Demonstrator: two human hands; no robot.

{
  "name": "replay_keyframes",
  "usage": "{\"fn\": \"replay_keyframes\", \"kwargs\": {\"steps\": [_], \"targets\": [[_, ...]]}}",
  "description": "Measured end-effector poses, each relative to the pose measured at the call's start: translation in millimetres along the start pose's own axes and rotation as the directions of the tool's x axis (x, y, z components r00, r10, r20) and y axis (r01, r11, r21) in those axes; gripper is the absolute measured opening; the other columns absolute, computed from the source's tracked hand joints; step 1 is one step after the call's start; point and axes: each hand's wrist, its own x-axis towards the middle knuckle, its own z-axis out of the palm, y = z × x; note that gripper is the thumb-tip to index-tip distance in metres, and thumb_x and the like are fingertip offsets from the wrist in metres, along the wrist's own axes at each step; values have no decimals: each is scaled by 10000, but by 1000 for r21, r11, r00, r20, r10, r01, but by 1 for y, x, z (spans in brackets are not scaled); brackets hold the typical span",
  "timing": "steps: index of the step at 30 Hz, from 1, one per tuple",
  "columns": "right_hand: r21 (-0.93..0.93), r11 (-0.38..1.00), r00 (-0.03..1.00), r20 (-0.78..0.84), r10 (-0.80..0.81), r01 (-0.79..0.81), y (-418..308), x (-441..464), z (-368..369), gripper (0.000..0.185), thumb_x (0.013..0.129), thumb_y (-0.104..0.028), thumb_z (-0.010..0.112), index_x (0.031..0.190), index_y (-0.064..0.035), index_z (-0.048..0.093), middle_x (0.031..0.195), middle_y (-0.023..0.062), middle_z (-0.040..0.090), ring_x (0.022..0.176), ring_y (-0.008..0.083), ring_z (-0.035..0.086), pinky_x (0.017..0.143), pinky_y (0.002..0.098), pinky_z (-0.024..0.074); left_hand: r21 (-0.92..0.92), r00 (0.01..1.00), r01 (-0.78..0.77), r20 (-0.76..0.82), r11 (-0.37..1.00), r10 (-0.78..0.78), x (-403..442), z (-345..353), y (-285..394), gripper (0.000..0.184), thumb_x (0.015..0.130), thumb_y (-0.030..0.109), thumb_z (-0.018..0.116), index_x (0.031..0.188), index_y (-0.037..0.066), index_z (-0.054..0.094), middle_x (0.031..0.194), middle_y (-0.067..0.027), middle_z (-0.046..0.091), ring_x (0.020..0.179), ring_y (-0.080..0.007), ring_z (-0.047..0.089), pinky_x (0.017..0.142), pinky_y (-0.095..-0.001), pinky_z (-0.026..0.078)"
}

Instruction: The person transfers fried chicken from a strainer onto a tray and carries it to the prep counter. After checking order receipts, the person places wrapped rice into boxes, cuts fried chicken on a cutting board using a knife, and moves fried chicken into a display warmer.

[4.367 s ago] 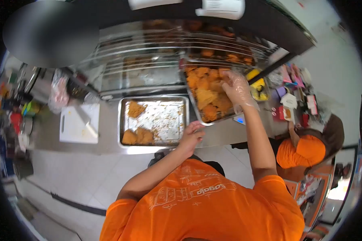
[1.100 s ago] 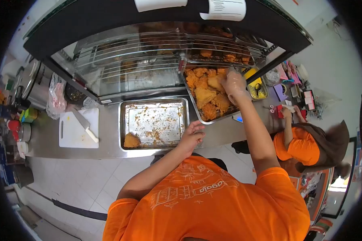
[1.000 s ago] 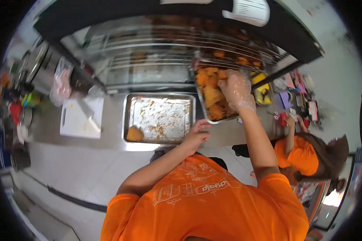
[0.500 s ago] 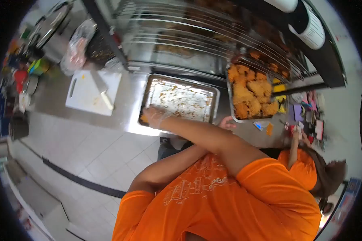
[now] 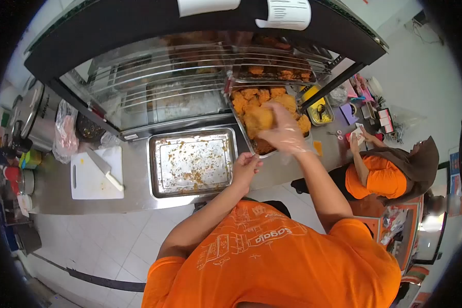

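My right hand (image 5: 285,131), in a clear plastic glove, grips a golden piece of fried chicken (image 5: 258,119) above the metal tray of fried chicken (image 5: 241,126). Several orange-brown pieces lie in that tray, partly hidden by my hand. My left hand (image 5: 245,170) is bare, its fingers closed at the near left corner of the same tray, apparently pinching the rim. Just left of it lies a second metal tray (image 5: 192,159), holding only brown crumbs and grease.
A white cutting board (image 5: 84,179) with a knife (image 5: 106,169) lies at left. Ahead stands a glass display cabinet (image 5: 154,95) with wire racks. Scissors (image 5: 335,134) and a yellow-filled container (image 5: 321,114) are at right, where a co-worker (image 5: 380,172) handles something small.
My right hand has gone from the crumb-strewn tray's near left corner to above the chicken tray, carrying a piece. My arms are uncrossed. The view has turned right.
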Motion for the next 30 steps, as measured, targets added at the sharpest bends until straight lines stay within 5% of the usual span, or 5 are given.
{"fn": "replay_keyframes", "kwargs": {"steps": [4, 7, 13, 28, 30], "targets": [[-162, 984, 996, -46, -81, 72, 70, -23, -12, 752, 690, -111, 815, 1381, -90, 518, 1378, 208, 531, 1251, 407, 541, 1046, 434, 466, 8, 1000, 6, 13, 1000, -6, 4, 1, -1, 126, 1003, 169, 668, 1017, 101, 564, 973, -40, 655, 909, -155, 683, 692, -292, 503], [-360, 863, 931, 56, -361, 356, 97, -31, -3, 758, 681, -23, 792, 1384, -123, 527, 1410, 189, 506, 1287, 400, 520, 1060, 444, 458, 25, 999, 24, -27, 999, -23, 3, 5, 1, 124, 999, 170, 675, 989, 122, 562, 937, -23, 651, 888, -143, 678, 671, -282, 495], [-221, 904, 927, 175, -333, 366, 69, -38, -30, 696, 779, -89, 733, 1435, -144, 507, 1417, 148, 518, 1324, 381, 497, 1111, 464, 423, 69, 998, 25, -57, 997, -22, 2, 4, -1, 136, 997, 176, 679, 944, 141, 559, 883, 1, 625, 785, -115, 622, 670, -272, 489], [-421, 755, 853, 384, -353, 502, 65, 34, 24, 590, 943, -233, 659, 1507, -210, 487, 1436, 164, 572, 1332, 363, 517, 1137, 455, 387, 32, 981, -126, -143, 991, 130, -1, -2, -8, 118, 997, 136, 666, 930, 131, 570, 821, 25, 597, 724, -82, 559, 641, -248, 470], [-295, 848, 855, 428, -294, 440, 66, 47, 15, 554, 951, -280, 653, 1483, -201, 521, 1379, 159, 615, 1309, 360, 539, 1112, 450, 410, 44, 979, -107, -170, 993, 113, 0, -3, -6, 116, 998, 133, 666, 931, 132, 570, 822, 24, 598, 720, -83, 556, 630, -246, 463]]}}
